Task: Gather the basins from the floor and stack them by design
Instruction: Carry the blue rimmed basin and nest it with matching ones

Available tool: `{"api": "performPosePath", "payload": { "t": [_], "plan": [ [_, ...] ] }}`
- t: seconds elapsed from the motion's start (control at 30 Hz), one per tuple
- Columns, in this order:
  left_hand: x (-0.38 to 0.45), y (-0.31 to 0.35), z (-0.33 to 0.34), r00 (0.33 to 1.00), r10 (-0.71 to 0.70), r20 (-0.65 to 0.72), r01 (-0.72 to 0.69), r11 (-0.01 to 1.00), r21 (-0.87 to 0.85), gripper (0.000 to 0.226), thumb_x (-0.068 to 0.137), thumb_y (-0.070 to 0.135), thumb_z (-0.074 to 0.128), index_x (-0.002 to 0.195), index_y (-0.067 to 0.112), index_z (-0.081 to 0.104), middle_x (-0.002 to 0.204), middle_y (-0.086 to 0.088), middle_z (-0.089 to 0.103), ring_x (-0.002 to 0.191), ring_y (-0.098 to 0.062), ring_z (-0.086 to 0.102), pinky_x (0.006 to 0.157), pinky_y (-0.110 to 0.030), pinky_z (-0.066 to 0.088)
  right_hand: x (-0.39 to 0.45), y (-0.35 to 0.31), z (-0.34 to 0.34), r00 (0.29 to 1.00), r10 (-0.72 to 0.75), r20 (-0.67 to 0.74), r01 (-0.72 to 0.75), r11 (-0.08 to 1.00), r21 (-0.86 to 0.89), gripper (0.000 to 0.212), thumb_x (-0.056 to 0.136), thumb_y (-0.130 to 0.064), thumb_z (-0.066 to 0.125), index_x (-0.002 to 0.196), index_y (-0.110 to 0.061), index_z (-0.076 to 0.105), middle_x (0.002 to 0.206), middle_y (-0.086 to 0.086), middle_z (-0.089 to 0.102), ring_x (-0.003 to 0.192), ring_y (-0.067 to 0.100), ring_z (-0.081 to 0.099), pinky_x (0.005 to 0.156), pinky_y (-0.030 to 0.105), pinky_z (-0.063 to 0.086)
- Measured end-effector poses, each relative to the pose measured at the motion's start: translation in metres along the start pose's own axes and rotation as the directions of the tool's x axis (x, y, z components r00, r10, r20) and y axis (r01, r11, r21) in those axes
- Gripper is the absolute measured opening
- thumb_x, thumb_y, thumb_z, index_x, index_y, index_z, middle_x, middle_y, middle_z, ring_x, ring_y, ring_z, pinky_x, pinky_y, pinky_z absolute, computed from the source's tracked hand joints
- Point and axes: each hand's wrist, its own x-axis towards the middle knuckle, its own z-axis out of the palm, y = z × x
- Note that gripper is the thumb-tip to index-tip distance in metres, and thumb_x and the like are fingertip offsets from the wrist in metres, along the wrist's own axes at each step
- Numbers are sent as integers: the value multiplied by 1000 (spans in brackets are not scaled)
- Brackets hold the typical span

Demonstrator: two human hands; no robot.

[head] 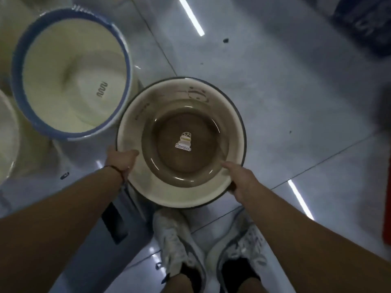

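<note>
A round cream basin (pixel 131 132) with a dark rim, a brown bottom and a small sticker in the middle is held above the tiled floor in front of my feet. My left hand (pixel 120 158) grips its near-left rim, thumb inside the bowl. My right hand (pixel 239 178) grips its near-right rim, thumb lying on the inner wall. To the upper left stands a cream basin with a blue rim (pixel 69 66), on top of what looks like a stack. A third pale basin (pixel 6 134) shows partly at the left edge.
Glossy grey floor tiles (pixel 296 102) spread to the right and reflect strip lights. My two grey sneakers (pixel 179 244) stand just below the held basin. A dark object (pixel 364 24) sits at the top right corner, and a red edge (pixel 387 208) at the far right.
</note>
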Motion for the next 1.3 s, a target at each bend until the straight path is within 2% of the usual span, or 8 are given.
{"api": "performPosePath", "payload": {
  "t": [0.13,0.3,0.5,0.67,0.83,1.07,1.17,1.3],
  "plan": [
    [-48,38,16,989,145,31,-148,971,189,44,86,15,65,127,4,57,114,-11,62,101,-27,58,81,-39,46,-27,-12,-55,990,-117,-79,112,992,-62,8,82,-9,66,89,-12,67,91,13,71,87,31,68,84,43,57],
    [-167,140,43,922,229,313,-322,901,291,43,75,25,72,111,3,60,106,-15,67,97,-29,64,86,-43,54,-128,-42,-182,977,-159,-141,170,983,68,14,85,-4,65,95,-14,66,92,7,68,86,25,64,83,39,54],
    [-286,233,88,785,276,555,-514,789,335,59,57,39,70,104,6,59,98,-19,68,89,-36,69,65,-59,58,-213,-35,-298,938,-134,-320,274,850,449,39,89,-5,63,127,-13,59,108,7,68,92,21,64,69,30,52],
    [-361,270,131,641,293,709,-679,647,346,56,63,42,79,105,13,54,103,-10,66,96,-29,67,81,-52,57,-254,16,-342,918,-32,-395,308,684,661,38,92,-3,56,127,-14,58,111,8,67,96,23,63,70,31,51],
    [-397,251,172,448,175,877,-836,428,342,33,85,36,73,104,16,55,100,-7,68,89,-19,66,82,-40,56,-282,104,-343,875,133,-466,331,537,776,37,92,1,54,126,-13,59,112,9,66,95,23,62,73,32,51],
    [-441,185,180,308,-214,927,-944,55,326,61,80,58,69,97,0,61,80,-11,69,65,-17,63,65,-34,52,-360,260,-254,769,441,-463,350,315,882,34,90,9,48,121,-2,57,100,21,66,81,35,62,59,37,58],
    [-451,140,184,256,-286,923,-967,-70,246,48,84,51,69,94,5,62,86,-13,70,72,-19,64,70,-36,53,-366,326,-209,776,502,-382,320,209,924,32,90,3,54,119,-9,61,112,26,65,94,38,63,81,57,55],
    [-456,63,193,164,-383,909,-974,-211,86,31,85,51,67,90,21,61,87,4,68,82,-13,65,72,-31,52,-349,406,-161,734,586,-342,365,84,927,40,91,-2,57,129,-14,57,117,14,66,104,37,61,72,42,53]
  ]
}}
